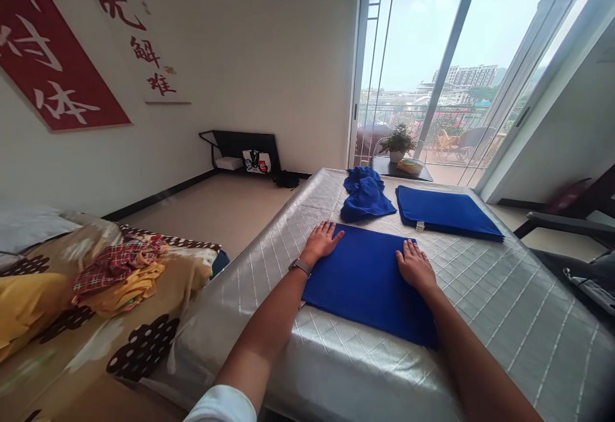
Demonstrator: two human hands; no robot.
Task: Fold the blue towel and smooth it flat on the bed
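Note:
A blue cloth [368, 281], folded into a flat rectangle, lies on the silver quilted cover [500, 300] in front of me. My left hand [323, 243] rests flat near its far left corner, fingers stretched out. On the far right corner lies my right hand [415, 264], also flat with its fingers extended. Beyond my right hand is a stack of folded blue cloths [446, 212] with a small white tag at its near edge. Crumpled blue cloth [366, 198] sits in a heap just past the cloth under my hands.
At left, a bed [91, 358] with a patterned sheet holds a plaid garment [115, 268] and yellow clothing [33, 307]. A small table [379, 167] with a potted plant [398, 143] stands by the glass door. A dark armchair [567, 225] is at right.

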